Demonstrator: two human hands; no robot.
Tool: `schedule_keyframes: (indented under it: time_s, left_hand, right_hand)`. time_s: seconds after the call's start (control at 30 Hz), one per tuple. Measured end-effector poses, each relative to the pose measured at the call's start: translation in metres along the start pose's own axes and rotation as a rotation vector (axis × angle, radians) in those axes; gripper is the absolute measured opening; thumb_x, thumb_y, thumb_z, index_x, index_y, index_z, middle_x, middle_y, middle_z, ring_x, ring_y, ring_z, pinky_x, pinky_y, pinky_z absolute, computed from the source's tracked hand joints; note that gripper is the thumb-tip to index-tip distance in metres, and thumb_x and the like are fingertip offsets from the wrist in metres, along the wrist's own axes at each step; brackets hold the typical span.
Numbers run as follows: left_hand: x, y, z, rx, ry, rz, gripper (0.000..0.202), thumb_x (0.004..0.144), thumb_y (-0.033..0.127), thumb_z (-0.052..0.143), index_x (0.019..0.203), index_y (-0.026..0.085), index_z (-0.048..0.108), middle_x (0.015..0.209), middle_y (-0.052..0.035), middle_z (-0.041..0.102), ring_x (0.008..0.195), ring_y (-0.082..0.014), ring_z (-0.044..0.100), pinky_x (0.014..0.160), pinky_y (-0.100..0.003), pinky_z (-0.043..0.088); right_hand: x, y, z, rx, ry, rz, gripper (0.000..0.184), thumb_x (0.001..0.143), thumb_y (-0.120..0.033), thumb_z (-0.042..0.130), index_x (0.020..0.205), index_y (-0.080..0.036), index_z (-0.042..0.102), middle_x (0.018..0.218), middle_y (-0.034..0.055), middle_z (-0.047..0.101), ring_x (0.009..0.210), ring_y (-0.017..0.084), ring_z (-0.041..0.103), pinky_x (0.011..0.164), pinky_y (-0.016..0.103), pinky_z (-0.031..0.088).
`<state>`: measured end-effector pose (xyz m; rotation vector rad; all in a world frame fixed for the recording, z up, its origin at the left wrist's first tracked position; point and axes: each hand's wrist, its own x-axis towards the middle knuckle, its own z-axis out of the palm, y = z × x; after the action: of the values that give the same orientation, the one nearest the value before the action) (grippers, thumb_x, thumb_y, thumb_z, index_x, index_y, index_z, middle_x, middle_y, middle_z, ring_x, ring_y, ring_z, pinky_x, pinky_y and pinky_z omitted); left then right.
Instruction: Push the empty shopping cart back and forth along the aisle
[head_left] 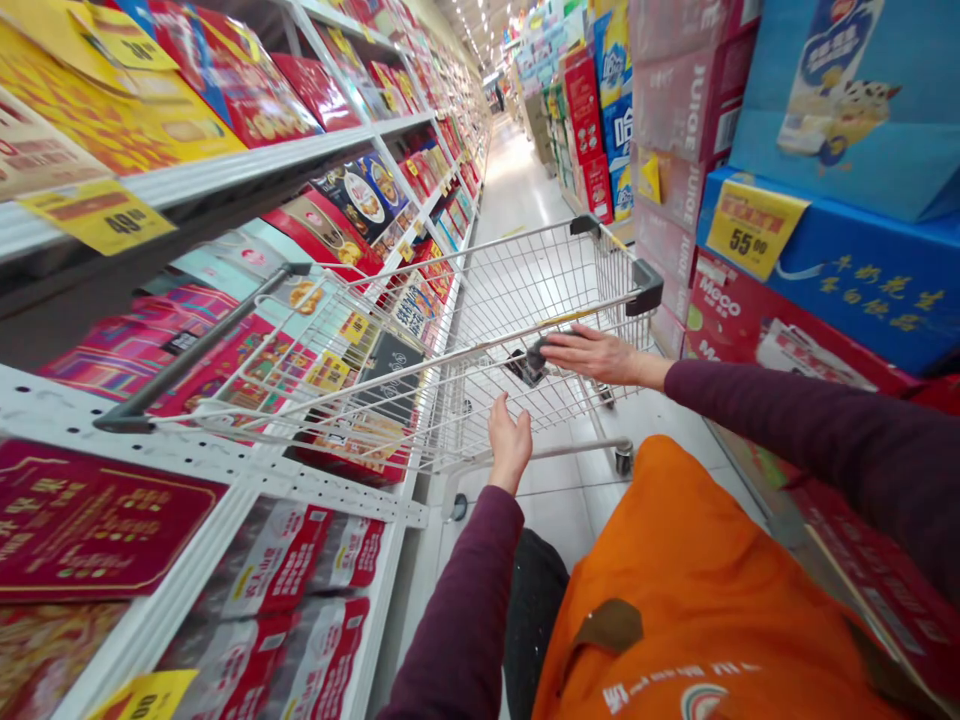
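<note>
A wire shopping cart (486, 350) stands across the aisle in front of me, its grey handle bar (206, 345) over toward the left shelves. My right hand (589, 354) lies along the cart's near side, fingers stretched over a dark grey, crumpled piece that looks like a cloth (535, 354), pressed to the wires. Lower and to the left, my left hand (511, 436) is beside the same wire side, thumb and fingers apart, with nothing visible in it. Whether its fingertips touch the wires I cannot tell. The basket's black corner caps (646, 287) show on the right.
White shelves (176, 175) of bagged and boxed snacks run along the left. Stacked drink cartons (832, 270) with yellow price tags line the right. The tiled aisle (514, 170) stretches ahead. An orange apron (667, 590) covers my front. A cart wheel (623, 460) rests near it.
</note>
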<state>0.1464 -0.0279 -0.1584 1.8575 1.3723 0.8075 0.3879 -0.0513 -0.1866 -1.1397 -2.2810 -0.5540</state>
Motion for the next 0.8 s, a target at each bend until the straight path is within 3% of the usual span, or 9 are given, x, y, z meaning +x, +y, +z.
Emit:
schedule_keyframes:
  time_s: [0.13,0.37,0.43,0.63,0.7,0.8]
  left_hand:
    - [0.002,0.0,0.005,0.059,-0.002,0.013,0.046,0.072,0.014,0.054,0.118,0.015,0.051,0.132,-0.0131,0.051,0.128,-0.0247,0.04,0.111,-0.036,0.024]
    - [0.001,-0.005,0.008,0.261,-0.04,0.07,0.049,0.076,0.018,0.049,0.124,0.009,0.048,0.132,-0.016,0.051,0.126,-0.0236,0.043,0.109,-0.038,0.029]
    - [0.002,-0.005,0.01,0.285,-0.038,0.082,0.049,0.076,0.018,0.049,0.124,0.01,0.048,0.132,-0.0156,0.052,0.126,-0.0235,0.044,0.108,-0.038,0.03]
    - [0.009,0.005,0.027,0.296,-0.062,0.114,0.05,0.077,0.018,0.048,0.125,0.009,0.046,0.133,-0.0166,0.051,0.126,-0.0231,0.044,0.108,-0.038,0.03]
    - [0.008,0.007,0.032,0.292,-0.076,0.128,0.049,0.077,0.018,0.048,0.125,0.009,0.046,0.132,-0.0158,0.051,0.125,-0.0225,0.044,0.108,-0.038,0.03]
    - [0.006,0.007,0.035,0.289,-0.082,0.151,0.049,0.077,0.018,0.049,0.125,0.011,0.047,0.132,-0.0142,0.052,0.126,-0.0217,0.044,0.109,-0.037,0.03]
  right_hand:
    - [-0.011,0.014,-0.017,-0.037,0.04,0.056,0.056,0.088,-0.004,0.038,0.14,-0.024,0.033,0.141,0.0012,0.044,0.135,0.02,0.03,0.112,0.047,0.023]
    - [-0.084,-0.003,0.025,-0.14,-0.038,-0.093,0.048,0.087,-0.004,0.037,0.134,-0.013,0.041,0.127,0.0059,0.058,0.124,0.017,0.046,0.105,0.038,0.036]
    - [-0.084,-0.002,0.019,-0.154,-0.032,-0.073,0.049,0.087,-0.004,0.037,0.134,-0.016,0.043,0.127,0.0046,0.057,0.125,0.017,0.045,0.105,0.038,0.035]
    - [-0.05,0.028,-0.036,-0.199,0.106,0.116,0.052,0.088,-0.003,0.04,0.136,-0.023,0.04,0.136,0.0025,0.05,0.131,0.02,0.037,0.109,0.045,0.029]
    - [-0.052,0.034,-0.041,-0.221,0.104,0.092,0.05,0.088,-0.004,0.041,0.134,-0.024,0.042,0.135,0.0017,0.051,0.13,0.019,0.039,0.108,0.044,0.031]
    - [-0.072,0.03,-0.029,-0.267,0.07,0.08,0.047,0.088,-0.003,0.041,0.131,-0.02,0.046,0.134,0.004,0.052,0.128,0.02,0.04,0.105,0.044,0.035]
